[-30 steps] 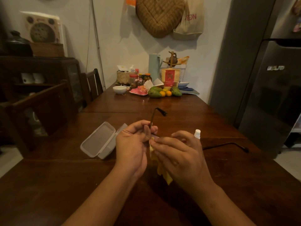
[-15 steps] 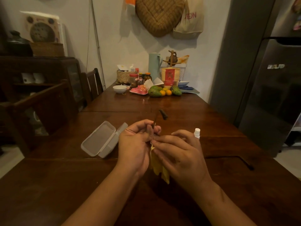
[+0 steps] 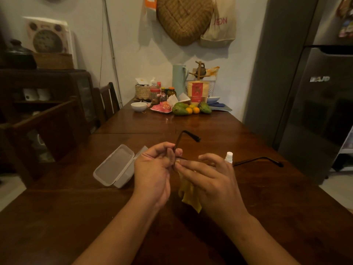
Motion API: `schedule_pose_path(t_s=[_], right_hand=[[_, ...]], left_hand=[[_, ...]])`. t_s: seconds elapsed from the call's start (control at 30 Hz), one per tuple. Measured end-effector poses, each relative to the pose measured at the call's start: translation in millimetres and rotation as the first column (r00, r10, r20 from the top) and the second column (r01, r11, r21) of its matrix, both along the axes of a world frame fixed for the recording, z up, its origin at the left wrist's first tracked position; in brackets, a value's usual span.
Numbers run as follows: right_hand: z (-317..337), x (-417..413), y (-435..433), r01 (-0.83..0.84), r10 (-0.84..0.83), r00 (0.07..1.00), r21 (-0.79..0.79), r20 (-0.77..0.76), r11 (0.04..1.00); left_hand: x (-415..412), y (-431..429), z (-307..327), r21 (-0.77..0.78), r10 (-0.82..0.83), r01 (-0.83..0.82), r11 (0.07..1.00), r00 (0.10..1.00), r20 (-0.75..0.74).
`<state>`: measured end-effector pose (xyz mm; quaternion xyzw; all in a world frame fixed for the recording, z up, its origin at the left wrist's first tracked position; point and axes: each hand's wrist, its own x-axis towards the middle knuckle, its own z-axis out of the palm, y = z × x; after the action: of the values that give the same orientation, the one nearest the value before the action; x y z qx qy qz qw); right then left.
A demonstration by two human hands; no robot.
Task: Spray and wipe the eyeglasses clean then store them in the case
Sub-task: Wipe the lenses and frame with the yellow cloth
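Note:
My left hand (image 3: 154, 169) pinches the dark-framed eyeglasses (image 3: 188, 134) at the left lens, above the middle of the wooden table (image 3: 172, 123). One temple arm rises behind my fingers and the other sticks out to the right. My right hand (image 3: 208, 176) pinches a yellow cloth (image 3: 188, 194) against the lens; the cloth hangs down under my palm. The lenses are mostly hidden by my fingers. A translucent case (image 3: 116, 166) lies open on the table left of my left hand. The white top of a small spray bottle (image 3: 228, 156) shows just behind my right hand.
At the far end of the table stand a white bowl (image 3: 138, 106), a pink plate, green and orange fruit (image 3: 180, 109), jars, a woven basket and a pale jug (image 3: 179, 78). Wooden chairs (image 3: 107, 100) line the left side. A grey fridge (image 3: 315, 96) stands at the right.
The glasses have tilted between my hands: the right temple arm has swung up off the table and the left one has shifted slightly. My right fingers keep rubbing the cloth over the lens.

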<state>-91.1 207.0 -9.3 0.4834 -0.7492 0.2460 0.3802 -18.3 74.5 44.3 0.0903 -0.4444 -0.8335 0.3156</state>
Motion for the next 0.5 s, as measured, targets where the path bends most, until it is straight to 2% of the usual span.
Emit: schedule_pose_path(t_s=[0.2,0.33,0.5], right_hand=[[1.5,-0.2,5.9,0.045,-0.045,0.999,-0.071,0.001,0.996],[1.8,1.2,3.9,0.105,-0.105,0.994,-0.034,0.011,0.994],[-3.0,-3.4,-0.9,-0.024,0.023,0.999,0.025,0.022,0.999]], left_hand=[[-2.5,-2.5,0.3,0.013,0.019,-0.019,1.000,1.000,-0.016],[-2.1,-2.5,-0.9,0.011,-0.005,0.005,1.000,1.000,-0.024],[-2.5,-1.9,-2.6,0.019,-0.023,0.023,1.000,1.000,-0.004]])
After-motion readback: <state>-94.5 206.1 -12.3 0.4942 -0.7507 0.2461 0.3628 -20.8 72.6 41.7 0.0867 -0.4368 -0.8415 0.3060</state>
